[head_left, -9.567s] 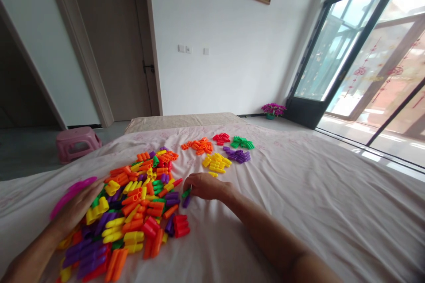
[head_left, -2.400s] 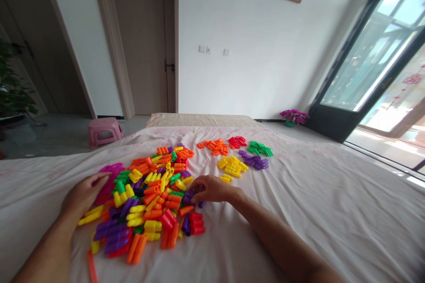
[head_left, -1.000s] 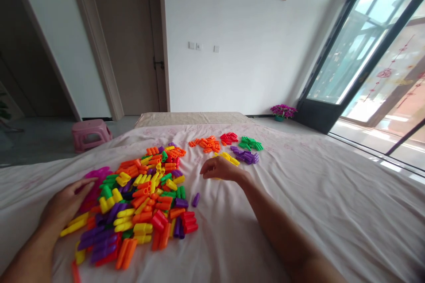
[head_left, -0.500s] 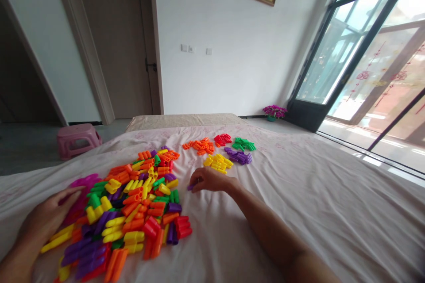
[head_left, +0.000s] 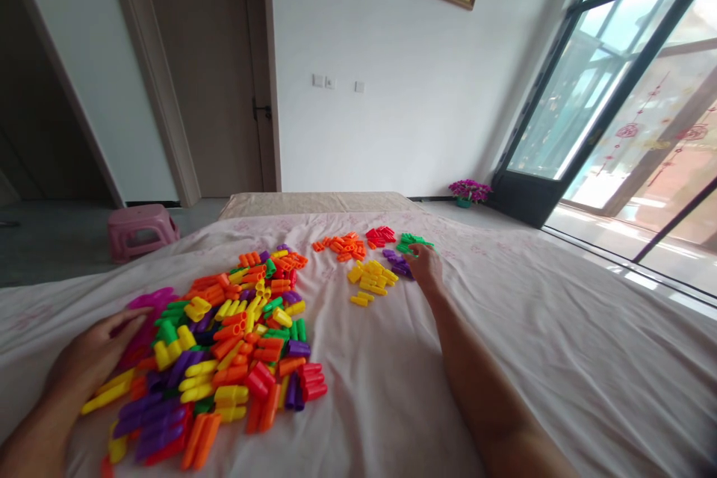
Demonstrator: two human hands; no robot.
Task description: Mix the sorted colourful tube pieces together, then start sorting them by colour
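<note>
Small plastic pieces shaped like joined tubes, in orange, yellow, green, purple and red, form a big mixed heap point(head_left: 240, 343) on the cloth. My left hand point(head_left: 92, 358) lies at the heap's left side, fingers stretched out, by a magenta plastic item point(head_left: 151, 306) partly hidden under hand and heap. My right hand point(head_left: 424, 267) reaches over the small purple pile point(head_left: 396, 263), its fingers bent close to the green pile point(head_left: 411, 240). What it pinches, if anything, is hidden. Also nearby are a yellow pile point(head_left: 373, 278), an orange pile point(head_left: 344, 245) and a red pile point(head_left: 381, 236).
A pale patterned cloth point(head_left: 504, 314) covers the surface, with folds around the heap. Beyond its far end stands a beige-covered surface point(head_left: 319, 202). A pink stool point(head_left: 143, 231) is on the floor at left, a potted flower point(head_left: 469, 191) by the glass door.
My right hand has moved away and to the right, from beside the mixed heap, where it held a purple piece, to the purple pile. My left hand stays at the heap.
</note>
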